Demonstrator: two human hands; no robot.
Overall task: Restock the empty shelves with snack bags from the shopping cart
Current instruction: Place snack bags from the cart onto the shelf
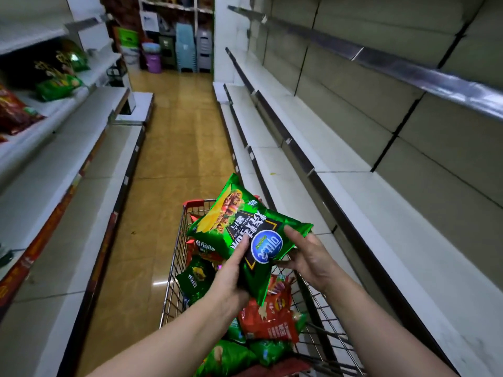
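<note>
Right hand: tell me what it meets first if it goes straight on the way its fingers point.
The green snack bag, which the right hand holds by its edge, fingers pointing left and forward. Beyond the bag the line seems to pass over the shopping cart; depth is unclear.
</note>
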